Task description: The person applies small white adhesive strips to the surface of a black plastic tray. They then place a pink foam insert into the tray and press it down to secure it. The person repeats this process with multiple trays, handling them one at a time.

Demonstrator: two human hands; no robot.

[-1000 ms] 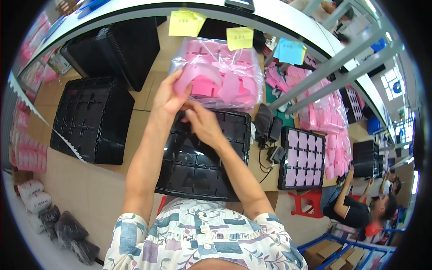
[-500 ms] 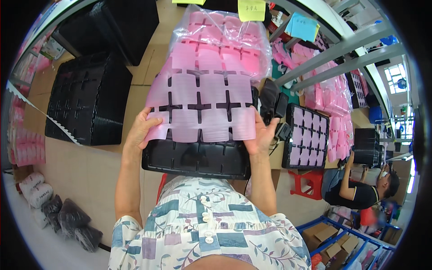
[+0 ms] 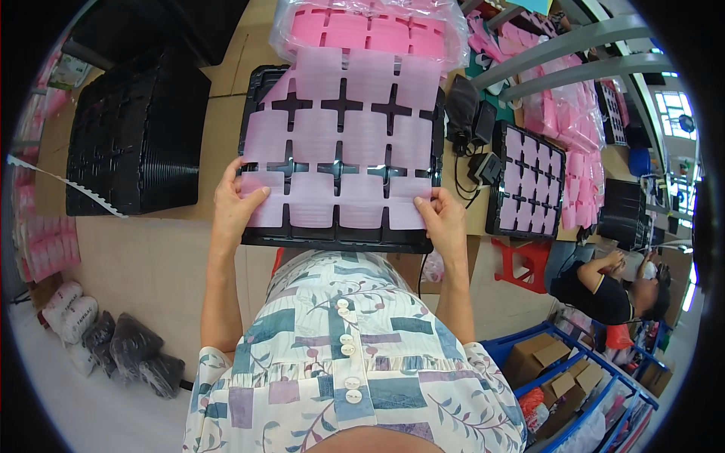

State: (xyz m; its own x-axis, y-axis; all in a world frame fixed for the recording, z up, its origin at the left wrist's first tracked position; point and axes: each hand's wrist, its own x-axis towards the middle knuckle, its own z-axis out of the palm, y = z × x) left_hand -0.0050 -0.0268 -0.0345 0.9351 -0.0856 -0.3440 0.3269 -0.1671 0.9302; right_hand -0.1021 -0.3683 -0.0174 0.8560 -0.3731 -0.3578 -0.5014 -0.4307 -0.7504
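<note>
A thin pink foam sheet (image 3: 362,136) with cross-shaped cutouts lies over a black plastic tray (image 3: 340,240). The tray's dark dividers show through the cuts, and its rim shows around the sheet. At the sheet's near left corner, my left hand (image 3: 236,202) pinches the edge, thumb on top and fingers partly hidden beyond the tray's side. My right hand (image 3: 445,221) grips the near right corner likewise, its thumb on the foam. The far left corner of the sheet looks folded or slanted over the tray.
Beyond the tray lies a clear bag of pink sheets (image 3: 370,30). To the left stands a stack of black trays (image 3: 136,143). A filled tray (image 3: 526,181) and a black device with cables (image 3: 483,167) sit right. A person (image 3: 604,291) works farther right, near a red stool (image 3: 521,264).
The foam sheet has come down from a tilted hold above the tray and now lies mostly over it. Both hands have lowered with its near corners, and the right thumb now rests on top.
</note>
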